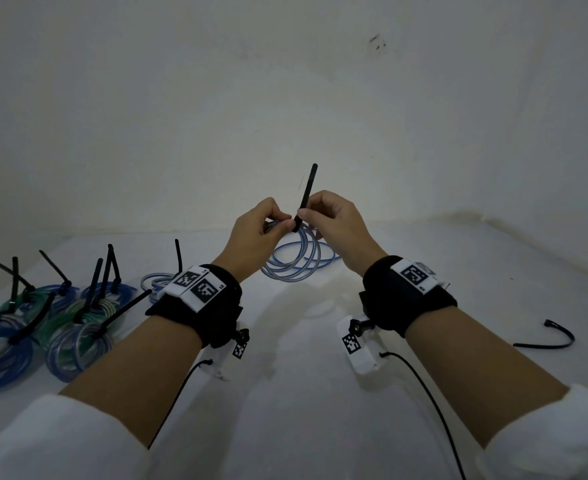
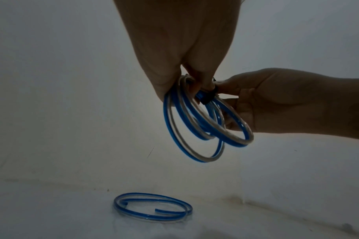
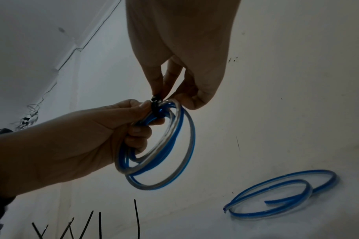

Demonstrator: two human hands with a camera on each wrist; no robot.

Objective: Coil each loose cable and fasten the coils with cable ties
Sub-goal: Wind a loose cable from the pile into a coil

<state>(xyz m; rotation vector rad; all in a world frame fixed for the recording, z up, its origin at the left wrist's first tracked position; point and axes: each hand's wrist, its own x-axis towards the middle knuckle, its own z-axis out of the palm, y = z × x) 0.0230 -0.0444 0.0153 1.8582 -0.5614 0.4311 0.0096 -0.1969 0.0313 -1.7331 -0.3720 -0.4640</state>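
A blue-and-clear cable coil (image 1: 294,263) hangs above the white table between both hands. My left hand (image 1: 283,222) grips the top of the coil (image 2: 196,132), fingers curled round its strands. A black cable tie (image 1: 305,195) is wrapped round the strands beside those fingers, its tail pointing up. My right hand (image 1: 303,216) pinches the tie just above its head (image 2: 208,97). In the right wrist view the right hand's fingertips (image 3: 160,90) meet on the tie (image 3: 156,105) while the left hand (image 3: 92,134) holds the coil (image 3: 164,155). A loose blue cable (image 2: 152,205) lies curled on the table underneath (image 3: 280,192).
Several tied coils (image 1: 43,323), blue and green with black tie tails sticking up, sit at the table's left. Another tied coil (image 1: 154,282) lies behind my left wrist. A spare black cable tie (image 1: 550,337) lies at the right. A white wall stands close behind.
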